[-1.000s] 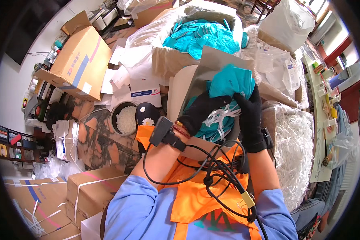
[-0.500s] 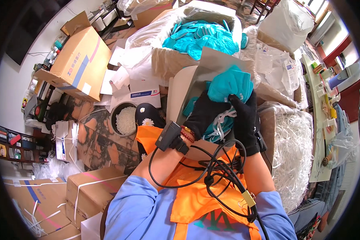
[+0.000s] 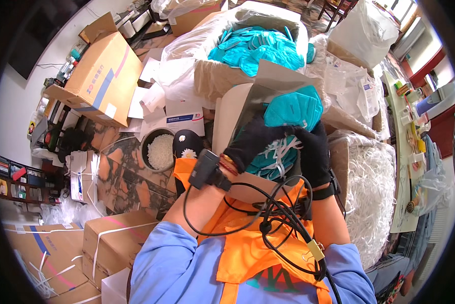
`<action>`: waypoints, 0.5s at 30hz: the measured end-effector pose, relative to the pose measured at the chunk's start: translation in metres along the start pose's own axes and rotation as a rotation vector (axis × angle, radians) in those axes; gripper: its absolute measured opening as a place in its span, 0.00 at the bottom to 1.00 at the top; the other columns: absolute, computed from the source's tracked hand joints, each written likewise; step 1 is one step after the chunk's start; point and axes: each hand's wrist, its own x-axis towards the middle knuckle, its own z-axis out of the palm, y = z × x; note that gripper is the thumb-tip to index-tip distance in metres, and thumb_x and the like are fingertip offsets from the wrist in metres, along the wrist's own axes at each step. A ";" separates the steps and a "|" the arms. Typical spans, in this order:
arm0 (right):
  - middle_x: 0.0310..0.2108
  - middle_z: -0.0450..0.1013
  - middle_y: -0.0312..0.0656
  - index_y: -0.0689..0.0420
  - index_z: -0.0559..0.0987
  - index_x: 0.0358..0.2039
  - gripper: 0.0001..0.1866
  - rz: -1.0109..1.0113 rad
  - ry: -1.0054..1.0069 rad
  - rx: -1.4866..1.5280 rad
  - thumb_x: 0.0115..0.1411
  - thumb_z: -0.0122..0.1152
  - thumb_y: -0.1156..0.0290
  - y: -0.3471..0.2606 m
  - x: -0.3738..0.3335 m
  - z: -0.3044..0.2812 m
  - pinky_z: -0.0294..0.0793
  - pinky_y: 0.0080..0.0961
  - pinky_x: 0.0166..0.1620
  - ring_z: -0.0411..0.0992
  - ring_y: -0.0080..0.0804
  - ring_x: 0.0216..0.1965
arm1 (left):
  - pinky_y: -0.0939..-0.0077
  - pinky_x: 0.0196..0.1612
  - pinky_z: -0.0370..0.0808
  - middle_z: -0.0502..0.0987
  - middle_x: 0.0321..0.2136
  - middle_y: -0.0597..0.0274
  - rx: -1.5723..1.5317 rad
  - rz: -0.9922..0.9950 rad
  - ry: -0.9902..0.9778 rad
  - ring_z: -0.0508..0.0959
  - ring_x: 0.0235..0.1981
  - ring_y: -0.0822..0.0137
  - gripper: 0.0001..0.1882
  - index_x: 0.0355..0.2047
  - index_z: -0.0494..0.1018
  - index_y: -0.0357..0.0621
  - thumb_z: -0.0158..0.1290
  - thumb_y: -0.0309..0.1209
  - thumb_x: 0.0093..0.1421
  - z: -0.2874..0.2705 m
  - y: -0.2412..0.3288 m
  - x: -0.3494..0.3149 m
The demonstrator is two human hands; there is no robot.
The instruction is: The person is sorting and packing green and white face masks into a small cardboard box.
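Observation:
Both my hands wear black gloves and grip a stack of teal face masks [image 3: 291, 109] with white ear loops, held over an open cardboard box flap [image 3: 233, 116]. My left hand [image 3: 253, 143] clasps the stack's left side and my right hand [image 3: 313, 152] its right side. A small black device [image 3: 205, 170] is strapped to my left wrist, with black cables [image 3: 268, 223] running across my orange vest.
A large carton lined with plastic [image 3: 215, 76] holds more teal masks [image 3: 258, 48] ahead. A bag of white ear loops [image 3: 371, 192] lies at the right. Cardboard boxes [image 3: 103, 76] stand at the left, strapped cartons [image 3: 116, 238] lower left, a round bowl of white pieces [image 3: 159, 151] nearby.
My hands have stayed on the mask stack, shifting slightly; the left wrist with its device has moved a little to the right and closer to the stack.

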 end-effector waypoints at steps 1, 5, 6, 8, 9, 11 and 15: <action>0.40 0.76 0.38 0.59 0.73 0.49 0.20 -0.012 0.032 -0.019 0.55 0.59 0.71 0.001 -0.001 -0.001 0.71 0.23 0.45 0.74 0.27 0.41 | 0.62 0.51 0.73 0.74 0.49 0.50 0.212 0.162 0.050 0.76 0.49 0.55 0.41 0.58 0.62 0.37 0.65 0.44 0.49 0.013 0.004 -0.005; 0.40 0.76 0.37 0.58 0.74 0.48 0.18 -0.003 0.054 -0.156 0.56 0.61 0.69 -0.001 -0.006 0.011 0.72 0.23 0.43 0.74 0.26 0.39 | 0.60 0.51 0.73 0.73 0.49 0.47 0.477 0.072 0.186 0.74 0.51 0.52 0.41 0.59 0.57 0.38 0.64 0.37 0.49 0.015 -0.009 -0.010; 0.40 0.76 0.37 0.58 0.75 0.47 0.18 -0.005 0.041 -0.190 0.56 0.62 0.69 -0.009 -0.012 0.016 0.72 0.22 0.42 0.74 0.25 0.38 | 0.60 0.50 0.73 0.73 0.48 0.47 0.491 0.091 0.198 0.75 0.51 0.53 0.39 0.59 0.57 0.38 0.63 0.36 0.50 0.015 -0.012 -0.010; 0.39 0.76 0.37 0.57 0.76 0.46 0.17 0.064 0.019 -0.206 0.56 0.64 0.69 -0.010 -0.013 0.015 0.72 0.22 0.42 0.74 0.24 0.37 | 0.62 0.49 0.74 0.74 0.47 0.46 0.470 0.186 0.239 0.76 0.49 0.54 0.35 0.58 0.59 0.38 0.60 0.30 0.52 0.013 -0.019 -0.007; 0.39 0.77 0.37 0.57 0.76 0.45 0.17 0.130 0.014 -0.186 0.56 0.64 0.68 -0.006 -0.009 0.007 0.72 0.21 0.41 0.74 0.24 0.36 | 0.63 0.48 0.74 0.74 0.46 0.47 0.362 0.208 0.229 0.76 0.47 0.55 0.32 0.57 0.61 0.37 0.59 0.29 0.52 0.009 -0.024 -0.004; 0.38 0.77 0.36 0.57 0.77 0.45 0.16 0.168 0.047 -0.106 0.56 0.64 0.68 -0.003 -0.005 -0.004 0.71 0.20 0.41 0.74 0.23 0.35 | 0.66 0.46 0.74 0.76 0.44 0.50 0.135 0.246 0.189 0.77 0.43 0.58 0.26 0.54 0.65 0.36 0.56 0.26 0.54 0.000 -0.035 0.008; 0.38 0.77 0.35 0.57 0.77 0.45 0.16 0.112 0.089 0.044 0.56 0.64 0.67 0.000 -0.007 -0.006 0.72 0.21 0.41 0.75 0.23 0.35 | 0.69 0.44 0.74 0.77 0.40 0.55 0.196 0.126 0.024 0.77 0.40 0.63 0.22 0.50 0.70 0.36 0.55 0.28 0.54 -0.028 -0.016 0.018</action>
